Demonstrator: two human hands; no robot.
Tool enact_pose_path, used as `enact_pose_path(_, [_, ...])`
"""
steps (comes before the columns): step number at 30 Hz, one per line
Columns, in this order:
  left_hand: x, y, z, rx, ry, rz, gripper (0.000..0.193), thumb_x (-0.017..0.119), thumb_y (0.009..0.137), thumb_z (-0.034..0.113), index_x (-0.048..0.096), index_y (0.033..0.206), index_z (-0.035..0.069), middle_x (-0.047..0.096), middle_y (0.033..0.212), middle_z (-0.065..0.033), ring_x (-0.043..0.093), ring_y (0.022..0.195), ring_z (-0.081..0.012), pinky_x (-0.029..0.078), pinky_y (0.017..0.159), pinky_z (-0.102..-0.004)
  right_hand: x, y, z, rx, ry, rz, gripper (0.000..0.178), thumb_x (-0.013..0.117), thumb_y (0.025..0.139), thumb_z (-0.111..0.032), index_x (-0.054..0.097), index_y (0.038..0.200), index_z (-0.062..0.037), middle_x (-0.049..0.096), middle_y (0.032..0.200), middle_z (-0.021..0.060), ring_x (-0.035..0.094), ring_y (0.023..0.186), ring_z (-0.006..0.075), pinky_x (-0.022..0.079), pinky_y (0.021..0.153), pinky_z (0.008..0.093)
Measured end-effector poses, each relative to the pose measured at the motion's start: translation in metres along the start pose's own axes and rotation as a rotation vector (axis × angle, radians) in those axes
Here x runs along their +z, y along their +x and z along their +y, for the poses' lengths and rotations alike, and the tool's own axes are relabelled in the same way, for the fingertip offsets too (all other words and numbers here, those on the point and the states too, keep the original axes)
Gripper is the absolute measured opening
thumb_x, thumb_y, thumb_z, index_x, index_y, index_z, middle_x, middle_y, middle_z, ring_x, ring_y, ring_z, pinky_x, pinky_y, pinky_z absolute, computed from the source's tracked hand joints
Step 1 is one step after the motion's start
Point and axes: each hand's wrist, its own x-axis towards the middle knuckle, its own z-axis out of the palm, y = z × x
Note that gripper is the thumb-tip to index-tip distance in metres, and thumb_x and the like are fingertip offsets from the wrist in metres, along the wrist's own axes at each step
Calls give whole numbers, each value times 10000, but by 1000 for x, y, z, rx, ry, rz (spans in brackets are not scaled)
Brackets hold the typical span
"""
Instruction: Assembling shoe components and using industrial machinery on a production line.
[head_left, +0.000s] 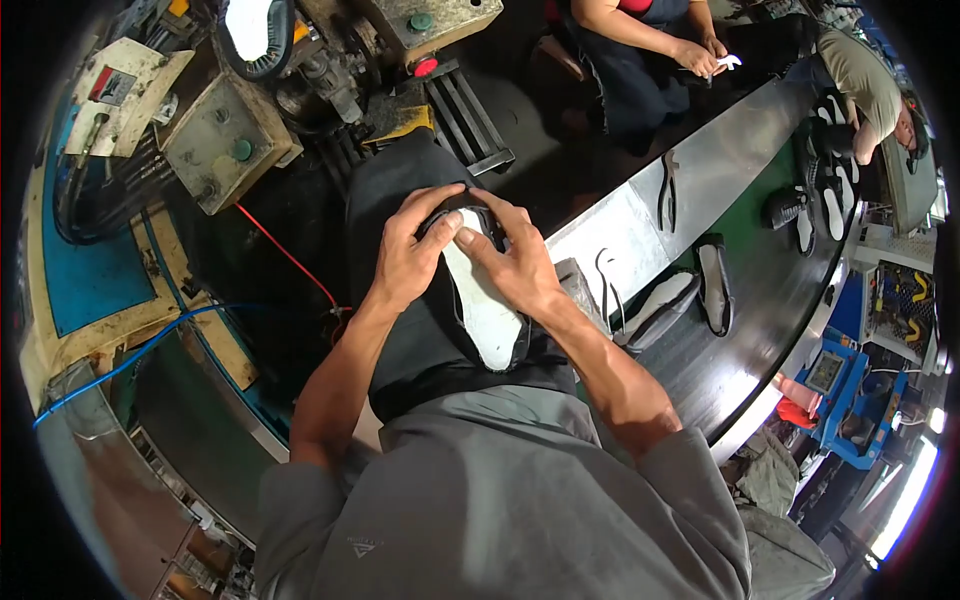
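A black shoe upper with a white insole board point(485, 305) facing up lies sole side up across my dark-clad thigh. Its toe end points away from me and the narrower heel end toward my belly. My left hand point(408, 252) wraps round the left of the toe end, thumb pressed on the white board. On the opposite edge my right hand point(522, 262) curls its fingers round the black rim, its thumb also on the board near the left one. Both hands are closed on the shoe. Its underside is hidden against my leg.
Pincers point(668, 192) lie on a metal ledge point(730, 140) at right, near a hooked tool point(603, 270). Beyond, a dark conveyor belt point(740, 365) carries several shoes. Machinery with a control box point(225, 145) stands at left. Two people work at the far right.
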Motion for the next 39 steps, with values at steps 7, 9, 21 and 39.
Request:
enact_pose_path(7, [-5, 12, -3, -65, -172, -142, 390, 631, 1085, 148, 703, 1433, -12, 733, 1338, -135, 671, 1248, -212, 498, 1104, -355, 2, 7, 9, 102, 39, -39, 672, 763, 1018, -365, 576, 1563, -18, 659, 1473, 275, 587, 1387, 416, 466, 1177, 468])
enact_pose_path(9, [-13, 16, 1, -346, -730, -187, 314, 634, 1092, 112, 744, 1368, 8, 721, 1273, -48, 643, 1194, -130, 497, 1045, -295, 4, 6, 4, 137, 45, -47, 658, 751, 1025, -355, 575, 1564, -21, 665, 1458, 284, 587, 1388, 424, 462, 1181, 471])
enact_pose_path(21, [28, -64, -29, -211, 67, -171, 766, 668, 1067, 63, 287, 1730, 30, 442, 1681, -178, 464, 1515, -229, 443, 1214, -369, -48, -80, 44, 352, 237, -315, 707, 753, 1019, -244, 491, 1577, 100, 620, 1530, 288, 604, 1424, 326, 448, 1214, 415])
enact_pose_path(39, [0, 41, -42, -161, -159, 59, 435, 683, 1022, 49, 685, 1449, -34, 749, 1389, -128, 673, 1286, -215, 481, 1149, -345, 2, -102, 15, -254, -671, -68, 773, 888, 850, -272, 609, 1562, -385, 179, 1761, 330, 629, 1088, 500, 659, 843, 514])
